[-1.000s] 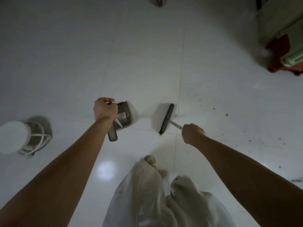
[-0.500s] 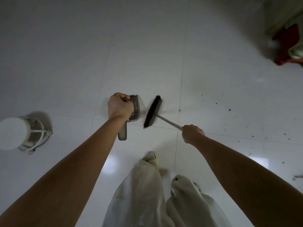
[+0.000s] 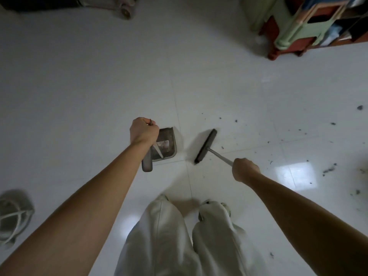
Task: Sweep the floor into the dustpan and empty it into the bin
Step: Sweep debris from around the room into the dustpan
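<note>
Your left hand [image 3: 143,130] grips the upright handle of the grey dustpan [image 3: 166,143], which sits on the white tiled floor [image 3: 99,86] with its open mouth toward three o'clock. Your right hand [image 3: 244,169] is curled around the metal shaft of the broom [image 3: 206,146], whose dark head lies just beside the pan's mouth, apart from it. Dark specks of debris [image 3: 328,170] scatter across the tiles from two to four o'clock of the broom head. A pale wire-framed object [image 3: 14,218] sits at eight o'clock, and green and red furniture [image 3: 294,26] stands at one o'clock. Your pale trousers [image 3: 169,236] fill six o'clock.
</note>
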The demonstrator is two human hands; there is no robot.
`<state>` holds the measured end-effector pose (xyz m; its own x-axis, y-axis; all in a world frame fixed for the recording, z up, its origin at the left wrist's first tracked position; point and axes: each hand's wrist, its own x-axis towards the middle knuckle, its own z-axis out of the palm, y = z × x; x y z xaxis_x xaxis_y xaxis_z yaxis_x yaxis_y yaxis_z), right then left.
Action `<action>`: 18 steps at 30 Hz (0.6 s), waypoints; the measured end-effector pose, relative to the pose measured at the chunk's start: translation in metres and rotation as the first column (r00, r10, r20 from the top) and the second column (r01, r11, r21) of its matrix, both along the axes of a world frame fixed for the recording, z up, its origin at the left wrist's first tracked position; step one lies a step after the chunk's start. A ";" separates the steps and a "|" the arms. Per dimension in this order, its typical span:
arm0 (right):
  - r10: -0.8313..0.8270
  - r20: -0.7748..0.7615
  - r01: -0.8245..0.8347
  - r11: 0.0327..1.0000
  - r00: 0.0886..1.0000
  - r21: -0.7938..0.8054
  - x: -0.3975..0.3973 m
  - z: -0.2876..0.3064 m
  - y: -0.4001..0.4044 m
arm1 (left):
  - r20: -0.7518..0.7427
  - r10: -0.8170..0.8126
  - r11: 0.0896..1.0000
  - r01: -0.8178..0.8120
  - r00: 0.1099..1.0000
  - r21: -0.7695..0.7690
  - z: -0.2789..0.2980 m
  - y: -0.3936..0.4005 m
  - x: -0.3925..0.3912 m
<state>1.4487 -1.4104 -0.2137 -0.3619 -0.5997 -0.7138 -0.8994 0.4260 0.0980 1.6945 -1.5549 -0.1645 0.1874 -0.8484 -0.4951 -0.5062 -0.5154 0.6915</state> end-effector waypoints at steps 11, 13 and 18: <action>-0.042 0.050 0.038 0.997 0.998 0.065 -0.105 -0.025 0.041 | 0.016 -0.192 0.981 0.192 0.981 0.016 -0.011 0.050 -0.151; -0.083 0.036 0.079 0.994 0.996 0.080 -0.131 -0.024 0.066 | 0.021 -0.248 0.969 0.248 0.968 0.020 -0.010 0.060 -0.183; -0.207 -0.020 0.208 0.974 0.978 0.085 -0.187 -0.008 0.128 | 0.027 -0.329 0.944 0.329 0.944 0.020 -0.005 0.082 -0.249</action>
